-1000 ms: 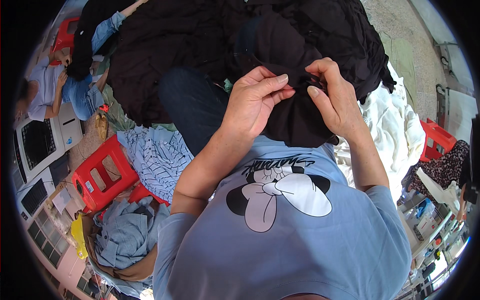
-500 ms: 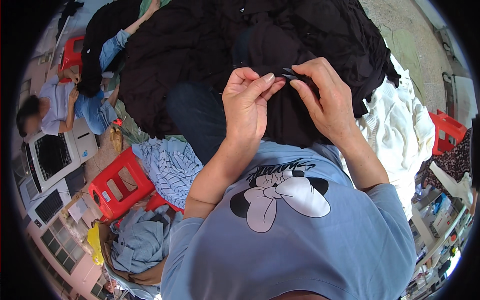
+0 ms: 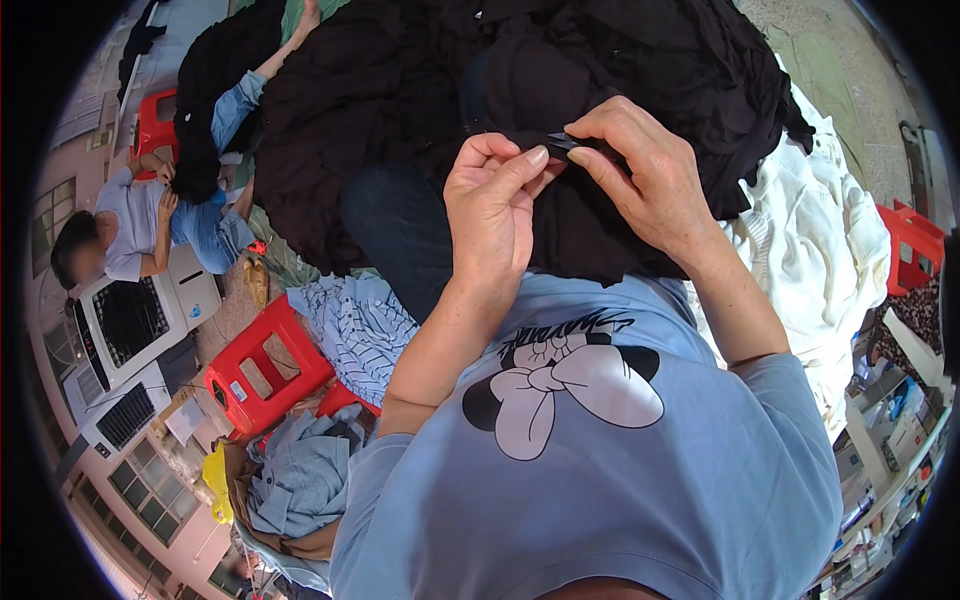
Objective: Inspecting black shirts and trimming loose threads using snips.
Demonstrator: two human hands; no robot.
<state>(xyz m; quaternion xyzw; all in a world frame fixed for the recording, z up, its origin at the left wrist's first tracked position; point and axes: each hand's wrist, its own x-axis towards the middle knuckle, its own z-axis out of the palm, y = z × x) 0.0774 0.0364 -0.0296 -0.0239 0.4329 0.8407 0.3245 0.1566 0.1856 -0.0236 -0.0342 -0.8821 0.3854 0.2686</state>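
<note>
My left hand [image 3: 492,195] pinches the edge of a dark garment [image 3: 520,80] between thumb and fingertips. A small pair of thread snips [image 3: 562,142] is gripped by my right hand [image 3: 650,180], thumb below and fingers above. Its pointed blades reach to the cloth beside my left fingertips. Exactly what lies between the blades is too small and dark to make out. The dark cloth lies in a big heap across my lap and in front of me, with my knee in dark trousers [image 3: 395,225] showing beside it.
White knitted clothes [image 3: 810,240] are piled at right beside a red stool [image 3: 912,250]. At left are another red stool [image 3: 265,370], a striped blue shirt [image 3: 360,325], a bag of blue clothes [image 3: 295,475] and a seated person [image 3: 130,230] handling dark cloth.
My right hand has moved left with the snips, whose blades are nearer my left fingertips and look closer together. The surroundings have shifted slightly right in view.
</note>
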